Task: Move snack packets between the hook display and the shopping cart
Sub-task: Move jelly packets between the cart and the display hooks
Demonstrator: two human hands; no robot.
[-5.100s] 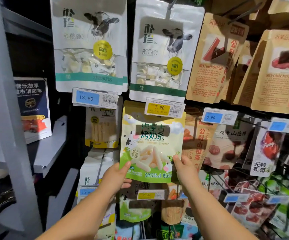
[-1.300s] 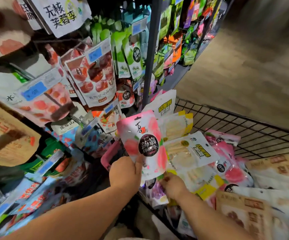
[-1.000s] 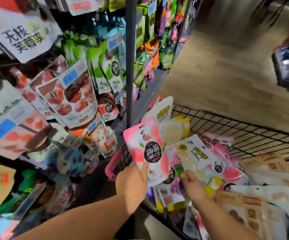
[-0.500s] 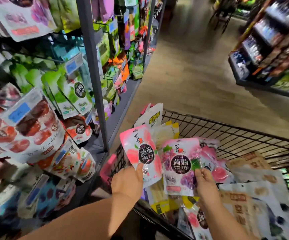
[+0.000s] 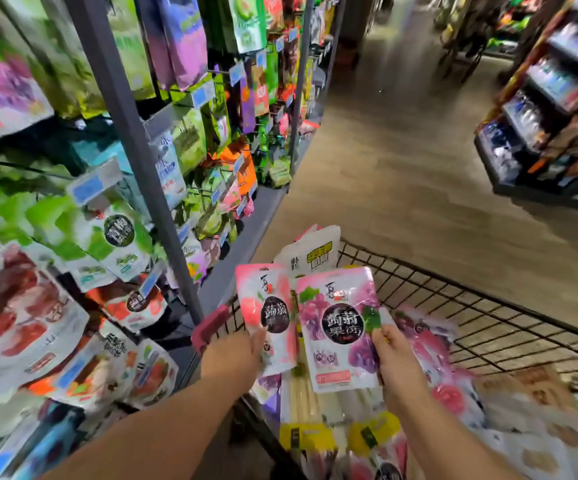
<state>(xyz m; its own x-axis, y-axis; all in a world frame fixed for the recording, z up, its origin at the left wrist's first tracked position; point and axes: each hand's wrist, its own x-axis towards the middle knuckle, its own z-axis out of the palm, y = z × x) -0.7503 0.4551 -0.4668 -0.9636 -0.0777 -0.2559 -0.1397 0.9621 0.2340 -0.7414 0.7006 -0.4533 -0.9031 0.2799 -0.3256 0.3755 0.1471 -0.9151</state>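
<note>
At lower centre the left hand (image 5: 232, 355) pinches the lower edge of a pink packet (image 5: 266, 306). The right hand (image 5: 398, 362) pinches the right edge of a purple packet (image 5: 336, 327), and both packets are held upright side by side above the shopping cart (image 5: 505, 327). Farther off at the frame's left hangs the hook display (image 5: 183, 133), nearer the left hand, so the pink packet probably has the shorter reach.

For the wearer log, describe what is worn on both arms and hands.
Nothing worn shows. The left hand and right hand are bare: no gloves or rings. The left forearm and right forearm are bare to the frame's bottom edge: no sleeve, cuff, watch, bracelet or strap. Blur could hide small details.
</note>
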